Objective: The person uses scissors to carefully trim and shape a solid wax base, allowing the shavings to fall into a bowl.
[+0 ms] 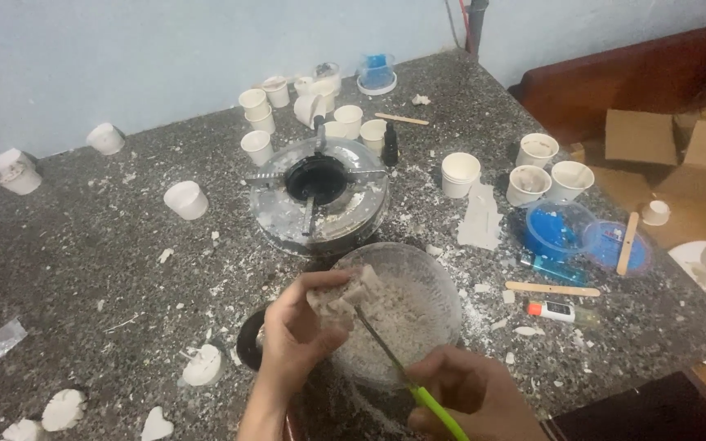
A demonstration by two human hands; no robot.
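Two hands, wax chunk [343,296], green-handled knife [406,376]

This looks like a small home workshop for casting wax or plaster, set up on a speckled stone bench [83,245] against a plain pale wall [124,49]. A single gas burner [319,192] sits in the middle, ringed by many small white cups [460,173]. White crumbs and flakes [480,220] litter the surface, wooden sticks [552,288] lie about, and open cardboard boxes [655,139] stand at the side.
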